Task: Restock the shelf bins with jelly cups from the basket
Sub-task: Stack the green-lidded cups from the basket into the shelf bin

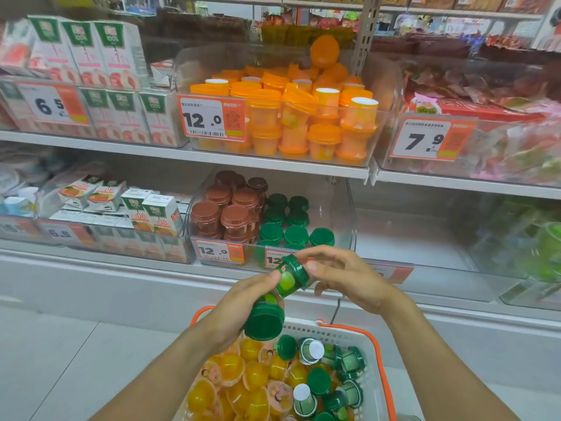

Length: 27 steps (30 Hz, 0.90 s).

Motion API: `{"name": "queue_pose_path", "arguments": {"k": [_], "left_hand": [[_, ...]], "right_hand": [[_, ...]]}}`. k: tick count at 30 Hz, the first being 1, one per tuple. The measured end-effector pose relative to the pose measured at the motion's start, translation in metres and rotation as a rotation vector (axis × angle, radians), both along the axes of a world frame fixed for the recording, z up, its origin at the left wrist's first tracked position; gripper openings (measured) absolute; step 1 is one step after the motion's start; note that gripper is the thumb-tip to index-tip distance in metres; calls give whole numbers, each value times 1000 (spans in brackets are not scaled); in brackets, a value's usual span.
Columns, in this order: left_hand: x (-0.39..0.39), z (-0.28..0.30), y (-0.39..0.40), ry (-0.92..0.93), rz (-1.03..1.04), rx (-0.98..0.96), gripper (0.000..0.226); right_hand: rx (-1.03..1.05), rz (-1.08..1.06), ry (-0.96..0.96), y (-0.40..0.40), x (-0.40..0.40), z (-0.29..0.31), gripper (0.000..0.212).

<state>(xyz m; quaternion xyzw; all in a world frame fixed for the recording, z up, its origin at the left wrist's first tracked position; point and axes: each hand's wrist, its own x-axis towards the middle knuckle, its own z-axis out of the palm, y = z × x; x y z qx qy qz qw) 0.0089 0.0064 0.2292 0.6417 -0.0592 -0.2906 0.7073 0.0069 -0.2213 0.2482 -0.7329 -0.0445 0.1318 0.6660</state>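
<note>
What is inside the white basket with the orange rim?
The basket holds yellow jelly cups on its left and green-lidded jelly cups on its right. Whatever lies beneath this top layer is covered.

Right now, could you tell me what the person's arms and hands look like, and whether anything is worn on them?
Both forearms are bare up to the frame edge: no sleeves, gloves, watch or bracelets show. The left hand and right hand carry no visible rings.

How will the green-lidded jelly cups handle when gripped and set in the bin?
The green-lidded jelly cups look rigid, so they probably won't deform in the left hand. Round lids suggest they roll if laid sideways. Flat tops likely stack, as in the lower bin.
</note>
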Motion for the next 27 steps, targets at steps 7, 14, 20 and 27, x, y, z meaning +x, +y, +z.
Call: {"name": "queue_pose_path", "arguments": {"k": [7, 14, 20, 27], "left_hand": [[-1, 11, -1, -23, -27, -48, 37], [11, 8, -3, -47, 105, 21, 58], [25, -3, -8, 263, 232, 27, 34], [29, -12, -16, 325, 194, 36, 22]], "right_hand": [[36, -17, -50, 8, 8, 11, 47], [-277, 26, -77, 11, 30, 46, 35], [-797, -167, -249, 2, 83, 54, 45], [-1376, -82, -198, -15, 157, 29, 58]]}}
